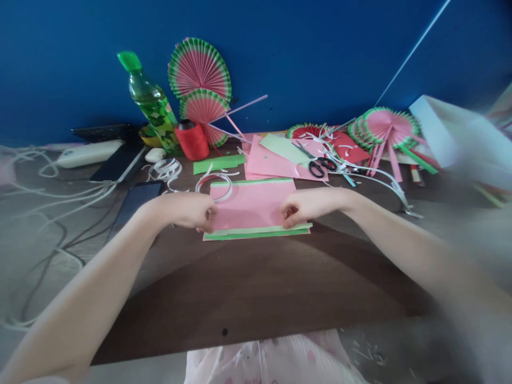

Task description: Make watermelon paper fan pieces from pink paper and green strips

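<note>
A pink paper sheet (248,205) lies on the dark brown table, with a green strip along its near edge and another along its far edge. A pale green paper strip (260,230) runs across the sheet just above the near green band. My left hand (194,210) is closed, its fingertips pinched at the strip's left end. Toward the strip's right part, my right hand (300,207) is closed in a similar pinch. The fingertips partly hide the paper there. A roll of double-sided tape (214,198) overlaps the sheet's upper left corner.
Behind the sheet are scissors (317,166), pink papers (276,160), a green paper piece (219,164) and a red thread spool (192,141). A green bottle (154,109) and pleated paper fans (200,72) stand by the blue wall. Phones (134,205) and cables lie left.
</note>
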Demonstrator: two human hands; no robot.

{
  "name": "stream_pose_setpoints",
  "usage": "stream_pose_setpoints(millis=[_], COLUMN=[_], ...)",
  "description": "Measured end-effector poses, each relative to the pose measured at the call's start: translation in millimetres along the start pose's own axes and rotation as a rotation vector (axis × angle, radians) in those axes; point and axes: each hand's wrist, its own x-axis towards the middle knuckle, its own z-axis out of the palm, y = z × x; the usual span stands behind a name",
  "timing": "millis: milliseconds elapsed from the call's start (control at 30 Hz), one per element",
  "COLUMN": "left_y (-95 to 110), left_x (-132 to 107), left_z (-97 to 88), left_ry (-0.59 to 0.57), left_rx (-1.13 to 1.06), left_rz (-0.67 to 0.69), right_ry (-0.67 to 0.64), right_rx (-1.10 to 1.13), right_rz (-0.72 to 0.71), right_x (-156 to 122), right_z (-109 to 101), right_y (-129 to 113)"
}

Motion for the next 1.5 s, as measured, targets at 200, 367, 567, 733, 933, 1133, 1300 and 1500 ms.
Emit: stream_pose_setpoints(millis=[200,367,567,733,933,1133,1300,1500], left_y=[25,40,27,26,26,26,25,33], left_x=[13,38,58,59,59,61,61,49], left_z=[10.4,36.5,58.2,59.2,60.1,60.8,60.5,57.0], left_ry=[0.262,0.589,0.666,0.665,0.676,0.702,0.722,0.847], left_rx=[-0.187,-0.182,-0.065,-0.057,-0.063,-0.043,-0.036,0.046], left_rz=[0.347,0.615,0.642,0.648,0.652,0.657,0.675,0.879], right_ry=[0.006,0.013,0.007,0.011,0.025,0.031,0.038,0.034], right_rx=[-0.015,-0.018,-0.005,-0.011,-0.015,-0.026,-0.04,-0.067], right_rz=[-0.002,-0.01,-0.018,0.006,0.019,0.072,0.068,0.051], right_x=[1,2,3,4,5,4,5,6], right_z=[1,2,2,2,2,2,3,3], right_y=[1,3,5,5,5,3,4,5])
